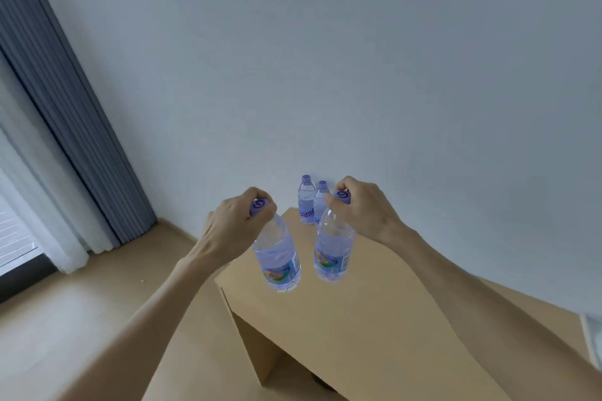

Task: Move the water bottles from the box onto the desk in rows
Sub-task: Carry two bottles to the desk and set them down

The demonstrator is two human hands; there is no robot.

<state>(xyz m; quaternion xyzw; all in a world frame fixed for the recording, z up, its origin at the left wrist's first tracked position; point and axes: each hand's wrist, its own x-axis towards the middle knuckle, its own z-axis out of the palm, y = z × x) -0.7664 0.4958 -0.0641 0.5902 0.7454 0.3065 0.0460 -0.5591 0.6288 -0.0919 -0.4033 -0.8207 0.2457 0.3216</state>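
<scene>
— Honestly, our biggest risk is below both grips: the wooden desk [374, 319] is narrow, so a bottle set off-line could tip the two standing bottles [306, 202] just beyond our right hand.

— And we hold only caps. Our left hand [233, 225] pinches its tilted bottle [278, 257]; our right hand [365, 210] pinches its upright bottle [334, 247]. We see no box.
</scene>
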